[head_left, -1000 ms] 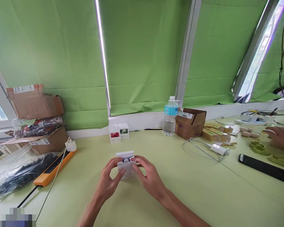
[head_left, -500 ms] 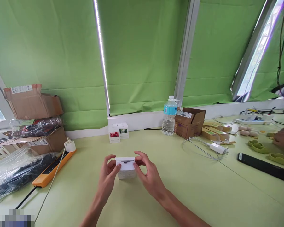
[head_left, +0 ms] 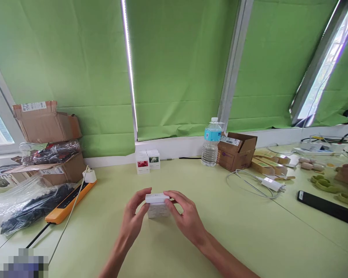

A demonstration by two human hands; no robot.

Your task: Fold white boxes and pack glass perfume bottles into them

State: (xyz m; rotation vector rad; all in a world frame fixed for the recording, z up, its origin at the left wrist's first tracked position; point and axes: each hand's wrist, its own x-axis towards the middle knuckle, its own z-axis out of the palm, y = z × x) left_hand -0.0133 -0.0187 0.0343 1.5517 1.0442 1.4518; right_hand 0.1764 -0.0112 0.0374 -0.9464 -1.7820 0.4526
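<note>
A small white box (head_left: pixel 158 211) stands upright on the pale green table (head_left: pixel 220 220) in front of me, its top flap lying over the opening. From the left side, my left hand (head_left: pixel 134 213) grips the box with thumb and curled fingers at the upper edge. On the opposite side my right hand (head_left: pixel 189 217) holds it the same way, index finger along the top and thumb at the near edge. Behind, by the wall, are two small white boxes with flower pictures, a red one (head_left: pixel 143 165) and a white one (head_left: pixel 154 160).
A water bottle (head_left: pixel 211 144) and an opened brown carton (head_left: pixel 236 151) stand at the back. Right of them lie a white charger (head_left: pixel 272 183) with its cable and a black phone (head_left: pixel 327 207). On the left are stacked cartons (head_left: pixel 46 127), plastic bags (head_left: pixel 31 208) and an orange power strip (head_left: pixel 66 206).
The box's top flap, partly raised with its slot showing before, now lies flat over the top. Both hands stay at the box. The view has shifted slightly left.
</note>
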